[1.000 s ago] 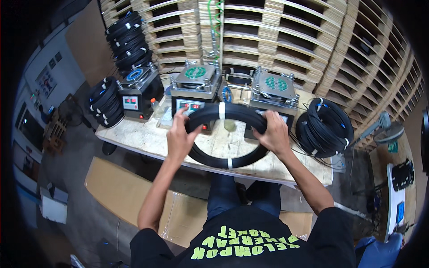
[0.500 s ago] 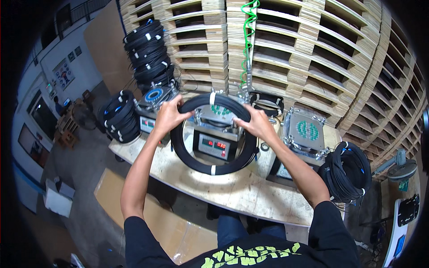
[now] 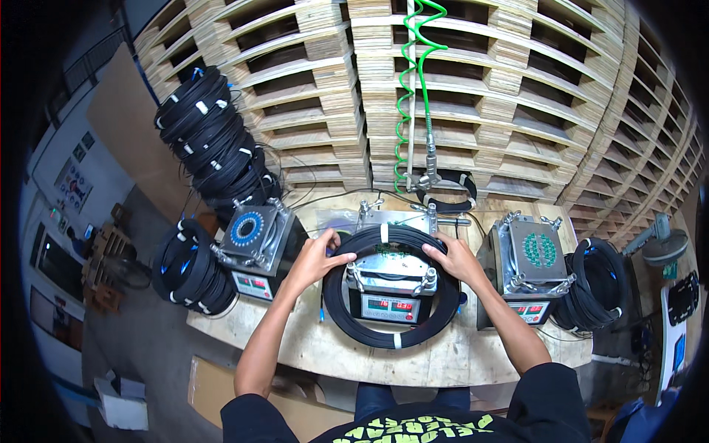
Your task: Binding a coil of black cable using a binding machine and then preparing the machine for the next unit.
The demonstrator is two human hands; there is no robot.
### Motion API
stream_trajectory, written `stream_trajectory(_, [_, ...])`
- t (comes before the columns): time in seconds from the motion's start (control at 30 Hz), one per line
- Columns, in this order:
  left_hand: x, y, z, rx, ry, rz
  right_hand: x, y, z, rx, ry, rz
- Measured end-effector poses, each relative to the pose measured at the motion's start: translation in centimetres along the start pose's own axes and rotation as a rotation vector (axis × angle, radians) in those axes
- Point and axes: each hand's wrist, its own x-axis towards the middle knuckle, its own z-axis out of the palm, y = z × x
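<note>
Both hands hold a black cable coil (image 3: 341, 317), bound with white tape at its far and near sides. My left hand (image 3: 319, 260) grips its upper left, thumb on top and fingers round the outer edge. On the upper right, my right hand (image 3: 454, 260) grips it the same way. The coil surrounds the middle machine (image 3: 391, 306) in view, whose metal top plate and red digital display show through the ring. A loose blue-tipped cable end hangs at the coil's left. Whether the coil touches the machine, I cannot tell.
Similar machines stand left (image 3: 255, 244) and right (image 3: 528, 258) on the wooden bench (image 3: 295, 347). Coils are stacked at the left (image 3: 214, 140), with more at the bench's left end (image 3: 193, 273) and right end (image 3: 594, 284). A green air hose (image 3: 426, 81) hangs before wooden pallets (image 3: 487, 111).
The view has shifted, and the bench's machines appear lower in it. My hands and the coil appear lower and further right, with the coil still round the middle machine in view.
</note>
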Motion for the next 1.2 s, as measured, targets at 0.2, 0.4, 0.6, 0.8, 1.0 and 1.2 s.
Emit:
stream_trajectory(0.2, [-1.5, -1.9, -0.7, -0.132, -0.136, -0.07, -1.9, -0.1, -0.5, 0.034, -0.017, 0.119])
stream_trajectory(0.4, [-4.4, -4.1, 0.2, -0.216, -0.125, -0.172, -5.6, 2.2, -0.6, 0.077, 0.12, 0.09])
stream_trajectory(0.6, [-7.4, -9.1, 0.8, -0.424, -0.154, -0.089, -6.1, 6.1, 1.2, 0.21, -0.057, 0.156])
stream_trajectory(0.8, [-10.0, -9.5, 1.6, -0.455, -0.163, -0.148, -5.8, 5.0, -0.2, 0.458, -0.219, 0.387])
stream_trajectory(1.0, [-11.3, -10.0, 2.1, -0.543, -0.209, -0.167, -5.8, 5.9, 0.1, 0.44, -0.184, 0.337])
stream_trajectory(1.2, [-10.9, -7.0, -0.4, -0.708, -0.153, -0.102, -5.9, 6.6, -0.8, 0.494, -0.191, 0.352])
